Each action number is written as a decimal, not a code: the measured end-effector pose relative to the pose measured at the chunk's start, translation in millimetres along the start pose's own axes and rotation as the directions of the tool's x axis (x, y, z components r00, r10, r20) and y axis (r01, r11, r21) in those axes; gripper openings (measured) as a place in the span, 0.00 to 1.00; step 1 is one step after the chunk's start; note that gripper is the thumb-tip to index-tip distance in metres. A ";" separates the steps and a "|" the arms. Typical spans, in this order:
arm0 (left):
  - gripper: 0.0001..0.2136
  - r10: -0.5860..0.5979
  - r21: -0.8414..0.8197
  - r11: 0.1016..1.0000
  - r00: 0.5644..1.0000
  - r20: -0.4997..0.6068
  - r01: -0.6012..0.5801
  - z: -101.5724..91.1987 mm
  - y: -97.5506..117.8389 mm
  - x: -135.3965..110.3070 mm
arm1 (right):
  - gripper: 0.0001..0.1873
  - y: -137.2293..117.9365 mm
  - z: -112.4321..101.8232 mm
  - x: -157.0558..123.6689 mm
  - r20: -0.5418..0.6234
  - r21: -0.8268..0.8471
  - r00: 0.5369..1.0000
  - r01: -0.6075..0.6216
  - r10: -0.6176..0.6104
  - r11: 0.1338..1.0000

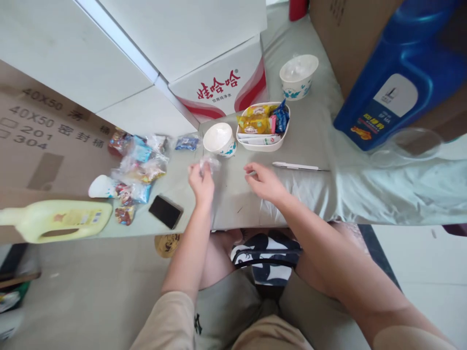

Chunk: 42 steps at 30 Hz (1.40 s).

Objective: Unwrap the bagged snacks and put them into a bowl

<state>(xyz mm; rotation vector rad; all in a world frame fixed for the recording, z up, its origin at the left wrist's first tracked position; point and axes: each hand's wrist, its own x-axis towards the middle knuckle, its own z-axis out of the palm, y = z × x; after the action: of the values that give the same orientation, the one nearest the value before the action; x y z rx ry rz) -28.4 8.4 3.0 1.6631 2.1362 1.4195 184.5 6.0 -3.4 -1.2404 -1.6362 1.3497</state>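
Note:
My left hand (202,183) pinches a crumpled clear plastic wrapper (210,164), just in front of a white paper cup (219,139) with a blue leaf print. To the right, my right hand (264,181) hovers over the cloth with loosely bent fingers apart and nothing visible in them. Beyond it stands a white container (260,147) filled with yellow-wrapped snacks (257,120), a blue packet (280,116) and white sachets (259,139). A white pen (295,166) lies right of my right hand. Left of the cup is a small blue packet (187,142).
Several snack packets (142,158) lie piled at the left, by a phone (166,211) and a yellow bottle (69,221) on its side. A second paper cup (298,78) holds clear plastic. A large blue jug (401,78) stands right, near a clear lid (406,146). Cardboard boxes (224,87) line the back.

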 end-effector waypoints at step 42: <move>0.06 0.611 -0.211 0.723 0.466 0.639 -0.658 140.5 66.5 88.4 | 0.20 -7.7 -187.6 228.5 -0.337 -0.849 0.940 -0.278 -0.056 0.450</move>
<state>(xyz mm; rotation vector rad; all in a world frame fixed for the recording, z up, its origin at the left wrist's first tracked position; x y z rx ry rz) 62.8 162.1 9.0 2.6414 1.1711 0.5761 280.2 283.5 32.7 -2.0598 -2.0942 0.1548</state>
